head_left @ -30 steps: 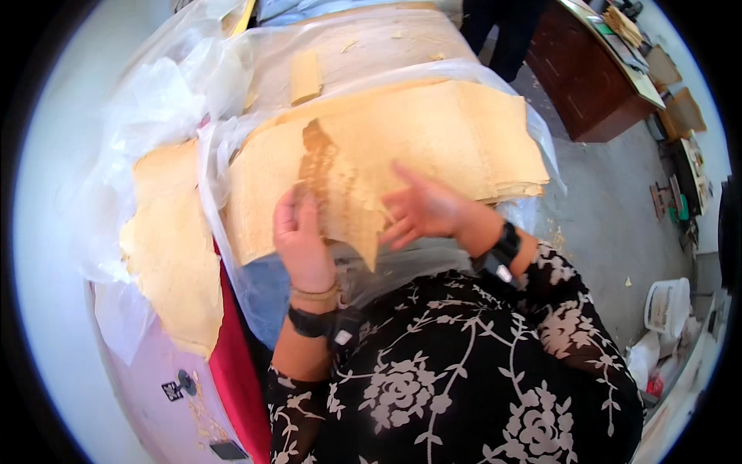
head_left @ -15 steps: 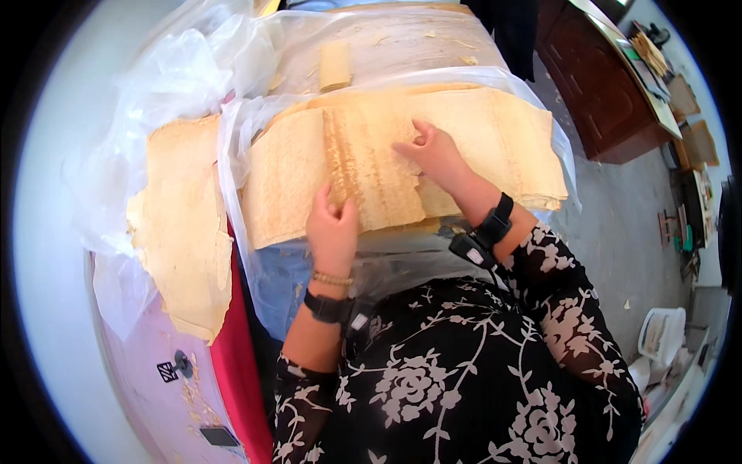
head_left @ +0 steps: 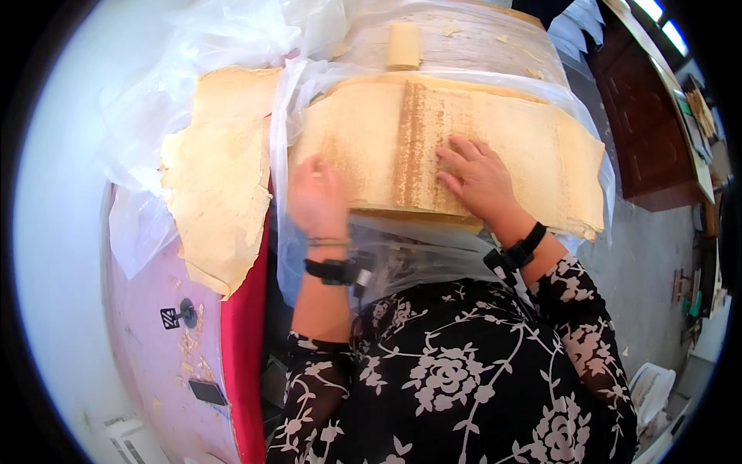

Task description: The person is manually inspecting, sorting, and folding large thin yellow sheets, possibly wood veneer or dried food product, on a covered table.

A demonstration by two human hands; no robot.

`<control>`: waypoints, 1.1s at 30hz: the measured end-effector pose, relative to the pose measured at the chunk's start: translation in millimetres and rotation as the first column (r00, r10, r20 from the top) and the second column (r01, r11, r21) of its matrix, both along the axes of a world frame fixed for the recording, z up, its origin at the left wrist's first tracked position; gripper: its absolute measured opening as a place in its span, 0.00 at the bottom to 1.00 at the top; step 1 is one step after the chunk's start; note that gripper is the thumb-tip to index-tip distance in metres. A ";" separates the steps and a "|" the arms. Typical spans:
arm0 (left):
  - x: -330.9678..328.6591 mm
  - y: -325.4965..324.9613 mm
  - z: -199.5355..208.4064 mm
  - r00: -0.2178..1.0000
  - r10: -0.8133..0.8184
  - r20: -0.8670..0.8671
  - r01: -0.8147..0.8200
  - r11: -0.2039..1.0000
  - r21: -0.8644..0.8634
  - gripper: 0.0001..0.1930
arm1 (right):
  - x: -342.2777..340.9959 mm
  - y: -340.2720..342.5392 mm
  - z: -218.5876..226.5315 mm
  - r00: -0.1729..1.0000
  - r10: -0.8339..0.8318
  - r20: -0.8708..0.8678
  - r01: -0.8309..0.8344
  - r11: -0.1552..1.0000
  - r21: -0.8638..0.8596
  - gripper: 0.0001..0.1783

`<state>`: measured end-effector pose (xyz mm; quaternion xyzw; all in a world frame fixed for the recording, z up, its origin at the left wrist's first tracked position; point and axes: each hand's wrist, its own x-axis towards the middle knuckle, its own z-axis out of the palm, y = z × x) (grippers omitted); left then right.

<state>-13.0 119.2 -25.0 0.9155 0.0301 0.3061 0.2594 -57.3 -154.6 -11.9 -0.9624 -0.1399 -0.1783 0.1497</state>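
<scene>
Far L of the stack of tan sheets (head_left: 533, 127): white wall (head_left: 54, 232). Next, nearer the stack & toward the wearer, a pinkish surface (head_left: 143, 359) w/ a black-&-white patterned tag (head_left: 169, 319) on a small dark base, tan flakes (head_left: 189, 348) scattered alongside, & a dark flat phone-like item (head_left: 208, 392). Crumpled translucent plastic sheeting (head_left: 239, 35) spreads L of & behind the stack. Just L of the stack, apart from it, one long tan sheet w/ ragged edges (head_left: 224, 174) lies partly over that plastic; red cloth (head_left: 241, 348) runs down by its lower end.

At the stack's L part: L hand (head_left: 317, 199), blurred, fingers curled in; can't tell if it pinches anything or touches the top sheet. Black wristband (head_left: 328, 271) + thin bracelet (head_left: 328, 242) on that wrist.

Stack itself sits in front of the wearer, on plastic. A dark-brown rough band (head_left: 410, 147) runs front to back across its top, btwn the hands. Behind the stack: small tan block (head_left: 403, 46) on a plastic-covered surface (head_left: 487, 54), more flakes nearby.

R of the band, R hand (head_left: 478, 179) lies palm down on the stack's top, fingers a bit spread, nothing pinched; black band (head_left: 522, 247) on wrist too. In front of the stack, wearer's black top w/ pale floral pattern (head_left: 448, 371).

Well R of the stack: dark-brown wooden desk (head_left: 645, 124), gray floor (head_left: 641, 263), & low down, nearer the wearer, a white tub (head_left: 653, 387).
</scene>
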 end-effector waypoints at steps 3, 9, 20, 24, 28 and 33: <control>19.7 80.2 -46.4 0.986 0.030 -0.161 -0.057 0.985 -0.165 0.15 | -1.5 7.0 2.7 0.999 0.039 -0.011 -0.039 0.999 -0.008 0.22; 26.1 70.6 1.3 0.884 -0.286 -0.371 -0.164 0.553 -0.817 0.13 | 3.0 1.9 6.7 0.999 0.030 -0.046 -0.032 0.999 -0.043 0.21; -13.3 -95.9 98.6 0.764 -0.620 0.182 0.633 0.774 -0.024 0.03 | 23.1 -23.1 4.0 0.987 0.015 -0.163 0.036 0.952 0.304 0.19; -30.5 -138.7 72.8 0.705 -0.705 -0.074 0.699 0.673 0.241 0.04 | 43.4 -47.5 -8.6 0.818 0.231 -0.527 0.477 0.240 0.845 0.25; -26.5 -142.1 50.0 0.698 -0.707 -0.113 0.705 0.649 0.286 0.06 | 49.8 -46.8 0.4 0.749 0.123 -0.651 0.458 0.614 0.643 0.23; 25.1 -101.4 39.6 0.685 -0.709 -0.167 0.512 0.632 -0.582 0.15 | 42.0 -39.1 5.5 0.781 0.092 -0.618 0.519 0.455 0.724 0.16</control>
